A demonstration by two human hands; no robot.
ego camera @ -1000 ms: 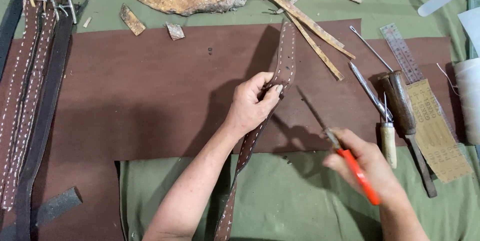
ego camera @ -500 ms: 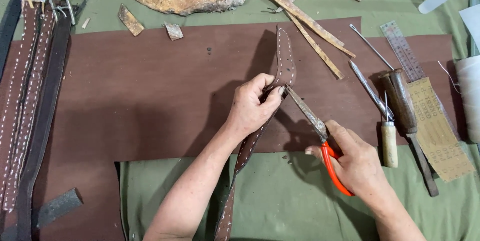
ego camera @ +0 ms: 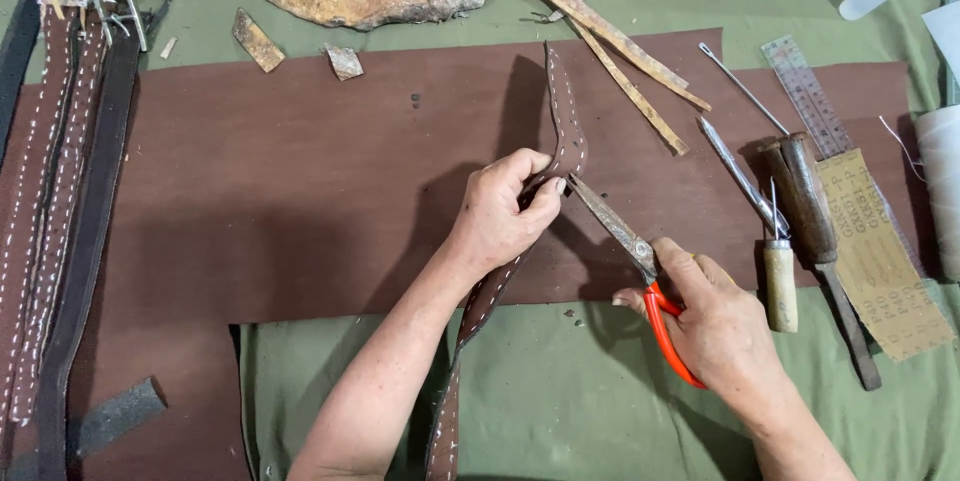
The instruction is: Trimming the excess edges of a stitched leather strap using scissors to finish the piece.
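Since a second ago my right hand (ego camera: 725, 326) has carried the orange-handled scissors (ego camera: 640, 266) up from the sheet's near edge, so their shut tips now touch the stitched brown strap (ego camera: 566, 136); my left hand (ego camera: 500, 216) pinches that strap above the middle of the brown leather sheet (ego camera: 300, 191); trimming looks close.
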